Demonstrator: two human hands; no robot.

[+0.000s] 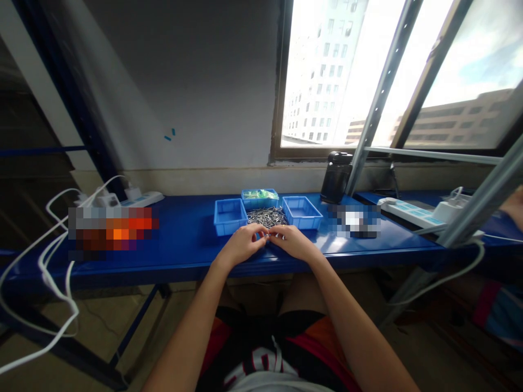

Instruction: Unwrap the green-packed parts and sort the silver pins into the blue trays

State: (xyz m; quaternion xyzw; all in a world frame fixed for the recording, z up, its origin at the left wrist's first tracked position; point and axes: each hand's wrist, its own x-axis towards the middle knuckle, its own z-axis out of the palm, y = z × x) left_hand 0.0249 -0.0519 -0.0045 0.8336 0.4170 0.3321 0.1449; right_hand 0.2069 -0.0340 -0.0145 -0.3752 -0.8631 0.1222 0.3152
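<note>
My left hand [242, 243] and my right hand [295, 243] meet at their fingertips just in front of a heap of small silvery metal pieces [266, 216], which look like screws or rivets. Thumbs and fingers are pinched together on both hands. Whatever lies between them is too small to make out. To the left of the heap stands a blue plastic bin [231, 224], and a similar blue bin [303, 222] stands on its right; no contents show in either. Behind the heap, a third blue bin [247, 200] holds green and clear plastic packaging [261, 194].
The blue table [183, 239] runs along a wall below a window. White power strips [412, 213] with cables lie at both sides. A black container [336, 177] stands at the back right, near a metal post [379, 98]. Another person's hand [514, 209] shows at the right edge.
</note>
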